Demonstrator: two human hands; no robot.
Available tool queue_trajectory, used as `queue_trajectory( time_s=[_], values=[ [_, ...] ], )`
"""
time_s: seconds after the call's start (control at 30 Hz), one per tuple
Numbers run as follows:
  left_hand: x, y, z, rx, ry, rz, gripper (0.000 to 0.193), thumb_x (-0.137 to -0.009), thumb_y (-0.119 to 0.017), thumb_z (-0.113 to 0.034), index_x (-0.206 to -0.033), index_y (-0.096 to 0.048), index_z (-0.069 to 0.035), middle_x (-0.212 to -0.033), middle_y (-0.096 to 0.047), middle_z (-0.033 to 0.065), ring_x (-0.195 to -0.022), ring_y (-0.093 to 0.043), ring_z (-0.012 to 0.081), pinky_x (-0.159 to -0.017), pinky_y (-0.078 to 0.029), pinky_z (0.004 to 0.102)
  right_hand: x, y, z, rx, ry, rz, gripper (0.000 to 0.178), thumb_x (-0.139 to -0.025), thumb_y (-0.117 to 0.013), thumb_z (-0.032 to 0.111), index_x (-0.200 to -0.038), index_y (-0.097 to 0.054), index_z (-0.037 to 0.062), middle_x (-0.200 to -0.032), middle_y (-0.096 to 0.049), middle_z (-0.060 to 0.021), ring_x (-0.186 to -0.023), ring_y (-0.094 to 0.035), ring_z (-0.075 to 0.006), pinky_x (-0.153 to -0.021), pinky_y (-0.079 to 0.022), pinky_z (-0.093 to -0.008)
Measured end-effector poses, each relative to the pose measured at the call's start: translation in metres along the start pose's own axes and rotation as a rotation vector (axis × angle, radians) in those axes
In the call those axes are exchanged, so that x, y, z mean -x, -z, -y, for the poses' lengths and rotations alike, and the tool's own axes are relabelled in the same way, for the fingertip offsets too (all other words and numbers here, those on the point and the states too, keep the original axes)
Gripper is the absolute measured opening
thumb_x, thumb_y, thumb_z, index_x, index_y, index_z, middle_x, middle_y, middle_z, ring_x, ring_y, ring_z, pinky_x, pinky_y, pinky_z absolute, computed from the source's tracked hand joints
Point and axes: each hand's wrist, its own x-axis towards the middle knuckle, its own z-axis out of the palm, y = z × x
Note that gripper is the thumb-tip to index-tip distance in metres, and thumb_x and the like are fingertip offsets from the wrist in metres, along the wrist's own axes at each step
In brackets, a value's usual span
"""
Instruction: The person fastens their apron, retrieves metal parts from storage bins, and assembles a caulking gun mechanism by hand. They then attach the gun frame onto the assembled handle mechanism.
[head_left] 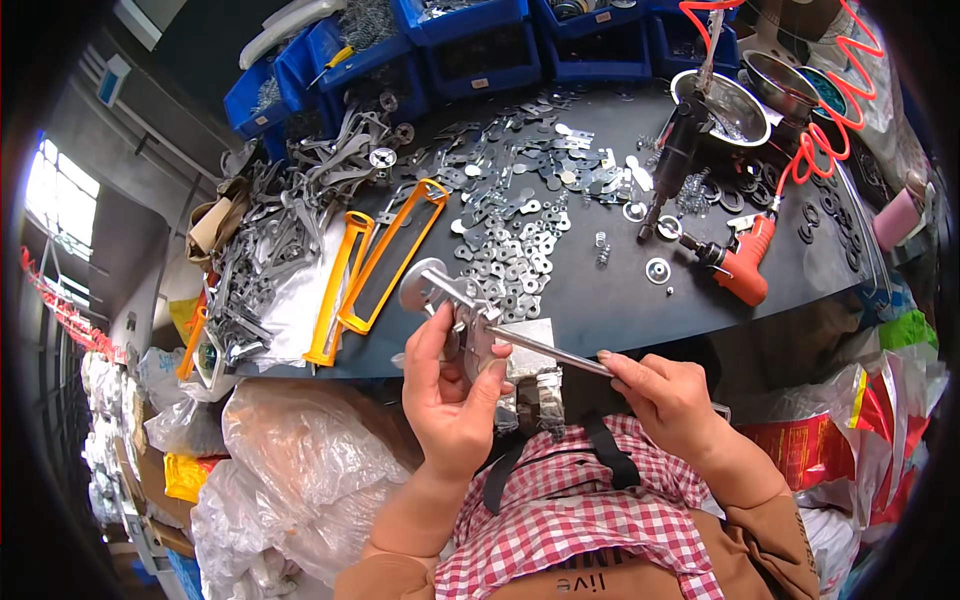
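2 grasps, both on 1 silver metal assembly (472, 342) with a round disc (411, 290) and a slim straight rod (555, 348), raised over the near edge of the black tabletop (620, 315). Left hand (447, 418): half curled, thumb and fingers pinching the flat metal body just below the disc. Right hand (665, 395): mostly closed, thumb and fingertips gripping the rod's right end.

Containers, left to right: 1 small blue plastic bin (245, 110), silver springy bits inside. 1 blue plastic bin beside it (385, 54), heaped with silver wire springs, yellow-handled tool (340, 58) at its front. 1 blue plastic upper bin (465, 28), small metal parts. 1 round shiny steel bowl (752, 120), small parts, can't tell kind. 1 darker round steel bowl (785, 72), contents unclear.
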Motion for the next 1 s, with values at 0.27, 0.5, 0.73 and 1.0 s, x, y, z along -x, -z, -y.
queue_trajectory(
  time_s=[0.27,0.5,0.73,1.0],
  values=[
    [-0.015,0.014,-0.002,-0.864,-0.769,0.131,0.052,-0.059,-0.062,0.003,-0.110,-0.052,-0.001,-0.101,-0.051,0.0140,-0.080,-0.057,0.0204,-0.057,-0.051,0.0211,-0.003,-0.013,-0.022,-1.274,-0.732,0.594,0.029,-0.090,-0.043,0.022,-0.109,-0.053,0.0022,-0.059,-0.040,0.0043,-0.052,-0.035,-0.0022,-0.044,-0.028,-0.0174],
    [-0.027,0.021,0.003,-0.759,-0.649,0.120,0.056,-0.061,-0.062,0.003,-0.115,-0.048,0.001,-0.102,-0.046,0.0148,-0.081,-0.053,0.0205,-0.055,-0.050,0.0241,-0.017,-0.033,-0.018,-0.043,0.023,-0.038,0.023,-0.077,-0.056,0.008,-0.099,-0.057,0.0096,-0.060,-0.050,-0.0052,-0.055,-0.055,-0.0153,-0.046,-0.040,-0.0266],
    [-0.020,0.012,0.034,-0.533,-0.189,-0.064,0.058,-0.072,-0.054,0.006,-0.126,-0.035,-0.001,-0.110,-0.038,0.0083,-0.087,-0.047,0.0135,-0.071,-0.043,0.0234,-0.044,-0.027,-0.012,0.450,0.158,-0.140,0.031,-0.068,-0.053,0.012,-0.099,-0.058,0.0148,-0.061,-0.043,0.0000,-0.051,-0.050,-0.0139,-0.043,-0.040,-0.0258],
    [-0.020,0.026,0.019,-0.634,-0.524,0.271,0.053,-0.069,-0.056,0.010,-0.119,-0.042,-0.001,-0.112,-0.039,0.0131,-0.088,-0.052,0.0183,-0.075,-0.045,0.0261,-0.022,-0.049,-0.019,-1.592,-0.624,0.577,0.028,-0.090,-0.044,0.029,-0.108,-0.054,0.0105,-0.057,-0.032,0.0075,-0.047,-0.025,-0.0013,-0.041,-0.018,-0.0172]
  ],
)
